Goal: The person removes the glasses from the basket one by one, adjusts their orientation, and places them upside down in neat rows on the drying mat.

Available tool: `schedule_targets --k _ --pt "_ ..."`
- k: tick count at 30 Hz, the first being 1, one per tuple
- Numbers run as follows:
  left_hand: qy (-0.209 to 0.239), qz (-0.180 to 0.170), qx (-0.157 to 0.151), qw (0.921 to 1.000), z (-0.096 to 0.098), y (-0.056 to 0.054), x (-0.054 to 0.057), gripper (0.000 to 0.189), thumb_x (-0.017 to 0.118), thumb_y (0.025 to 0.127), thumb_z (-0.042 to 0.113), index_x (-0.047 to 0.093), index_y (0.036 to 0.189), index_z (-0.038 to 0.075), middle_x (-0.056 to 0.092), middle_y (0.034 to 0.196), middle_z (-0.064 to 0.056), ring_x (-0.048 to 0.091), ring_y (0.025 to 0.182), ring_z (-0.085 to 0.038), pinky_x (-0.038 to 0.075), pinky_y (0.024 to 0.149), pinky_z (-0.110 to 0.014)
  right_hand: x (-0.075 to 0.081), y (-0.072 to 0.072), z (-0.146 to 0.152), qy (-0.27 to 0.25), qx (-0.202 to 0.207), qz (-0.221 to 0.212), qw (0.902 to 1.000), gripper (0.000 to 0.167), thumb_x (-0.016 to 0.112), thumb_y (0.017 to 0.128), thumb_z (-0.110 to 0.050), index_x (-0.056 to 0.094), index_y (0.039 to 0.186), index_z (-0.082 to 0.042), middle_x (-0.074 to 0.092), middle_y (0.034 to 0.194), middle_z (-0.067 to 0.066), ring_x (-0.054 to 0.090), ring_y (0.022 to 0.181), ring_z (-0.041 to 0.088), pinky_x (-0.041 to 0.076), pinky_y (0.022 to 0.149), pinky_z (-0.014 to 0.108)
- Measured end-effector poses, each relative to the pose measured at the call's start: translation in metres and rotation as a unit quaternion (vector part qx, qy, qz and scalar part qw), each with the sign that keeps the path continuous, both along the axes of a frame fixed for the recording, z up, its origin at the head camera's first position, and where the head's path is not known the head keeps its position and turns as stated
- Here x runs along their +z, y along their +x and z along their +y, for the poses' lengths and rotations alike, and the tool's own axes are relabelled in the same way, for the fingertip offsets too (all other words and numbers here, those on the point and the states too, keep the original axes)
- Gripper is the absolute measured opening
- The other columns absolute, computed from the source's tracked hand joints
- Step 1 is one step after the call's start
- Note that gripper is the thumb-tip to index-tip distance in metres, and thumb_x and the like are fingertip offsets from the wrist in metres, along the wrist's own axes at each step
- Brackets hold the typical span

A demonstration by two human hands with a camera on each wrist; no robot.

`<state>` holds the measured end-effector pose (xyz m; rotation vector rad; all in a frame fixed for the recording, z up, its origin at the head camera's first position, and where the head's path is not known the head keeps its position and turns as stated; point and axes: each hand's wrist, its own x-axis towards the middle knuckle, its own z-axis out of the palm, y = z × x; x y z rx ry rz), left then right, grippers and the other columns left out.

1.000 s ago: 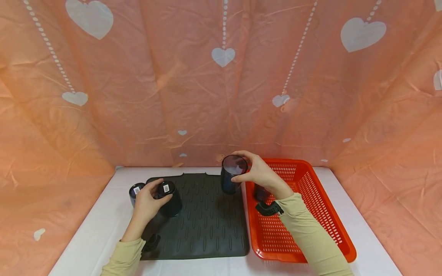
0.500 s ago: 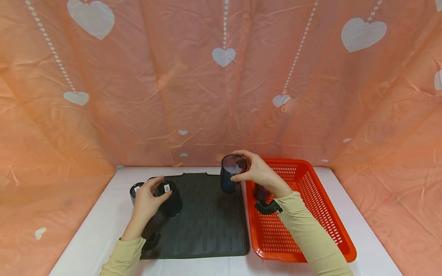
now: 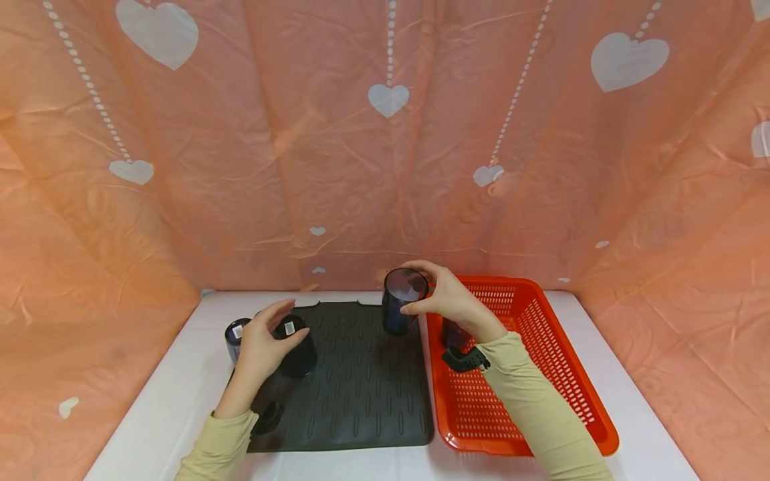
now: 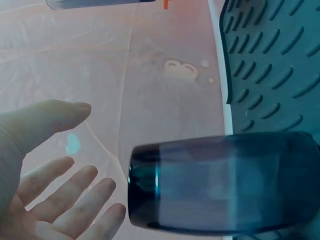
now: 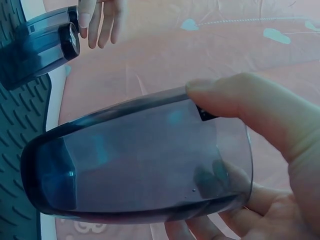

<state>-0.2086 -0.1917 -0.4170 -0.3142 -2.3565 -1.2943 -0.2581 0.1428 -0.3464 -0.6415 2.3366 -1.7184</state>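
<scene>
A dark blue-purple drinking glass (image 3: 396, 317) hangs upright above the right part of the black ridged mat (image 3: 355, 407). My right hand (image 3: 457, 307) grips it near the rim, thumb on the near side. At the mat's left, another dark glass (image 3: 299, 359) stands upside down, a white label on its base. My left hand (image 3: 259, 351) is beside this glass with thumb and fingers spread. In the left wrist view, a gap shows between those fingers (image 4: 80, 195) and the glass. A further upturned glass (image 3: 234, 333) stands to the left, partly hidden behind the left hand.
A red perforated basket (image 3: 601, 417) stands right of the mat, under my right forearm. Inside it a dark glass (image 3: 455, 336) shows partly behind the right wrist. An orange heart-patterned sheet (image 3: 337, 167) rises behind and beside the white table (image 3: 162, 407).
My left hand has opened wider around the upturned glass, its fingers lifting off the base. The right hand and its glass have hardly moved.
</scene>
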Motion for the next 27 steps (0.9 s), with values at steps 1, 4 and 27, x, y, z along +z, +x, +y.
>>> schedule_targets --k 1,4,27 --pt "0.004 0.000 -0.004 1.0000 0.002 0.000 0.001 0.060 0.081 0.074 0.002 0.056 0.128 -0.002 0.059 0.124 -0.021 0.056 0.114 -0.036 0.043 0.097 -0.049 0.000 0.000 0.000 -0.001 0.000 0.000 1.0000 0.073 0.086 0.069 -0.007 0.052 0.133 -0.014 0.057 0.120 0.014 0.052 0.108 0.034 0.052 0.075 0.035" --pt "0.012 -0.002 -0.017 0.9998 0.006 0.000 0.002 0.061 0.081 0.074 0.004 0.055 0.130 -0.001 0.059 0.125 -0.020 0.056 0.115 -0.035 0.043 0.097 -0.049 -0.001 -0.001 -0.002 -0.009 0.004 0.001 1.0000 0.073 0.086 0.069 -0.007 0.051 0.133 -0.013 0.057 0.121 0.015 0.052 0.108 0.034 0.053 0.076 0.035" --pt "0.064 -0.056 -0.135 0.9872 0.047 -0.002 0.002 0.074 0.082 0.075 0.008 0.047 0.139 0.004 0.051 0.135 -0.018 0.049 0.124 -0.034 0.042 0.100 -0.046 0.021 0.015 -0.022 -0.041 0.063 -0.013 0.9971 0.072 0.075 0.074 0.009 0.042 0.137 0.004 0.048 0.128 0.030 0.045 0.114 0.050 0.051 0.080 0.031"
